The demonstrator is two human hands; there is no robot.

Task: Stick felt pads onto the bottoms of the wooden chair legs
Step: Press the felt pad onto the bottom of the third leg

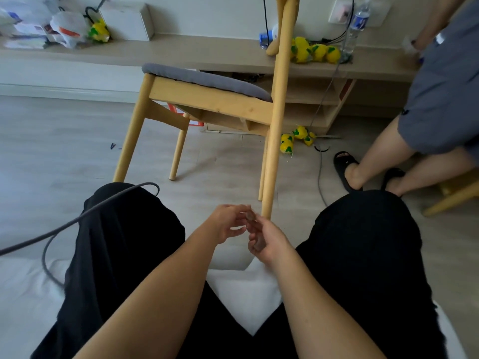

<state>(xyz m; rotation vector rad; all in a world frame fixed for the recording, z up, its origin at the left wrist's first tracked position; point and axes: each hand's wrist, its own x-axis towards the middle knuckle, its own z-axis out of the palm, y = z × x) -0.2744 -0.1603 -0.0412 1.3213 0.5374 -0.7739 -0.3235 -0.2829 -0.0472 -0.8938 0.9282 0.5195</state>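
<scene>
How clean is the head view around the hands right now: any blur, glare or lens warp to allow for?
Head view: soft, even light, no glare or hard shadows; the felt pads pinched between left hand and right hand are small brownish smears, edges unreadable; wide-angle warp bows the desk along its length; the top-left clutter is blurred.

The person wears loose black trousers (121, 255), plain matte cloth that drapes wide over both thighs and rounds over the knees; where the legs end is hidden. Both forearms (160, 288) are bare down to the left grip (228, 224) and the right grip (269, 242). A thin dark grey cable (85, 216) loops over the left trouser leg near the knee and trails across the bed (246, 288) on the person's left.
</scene>
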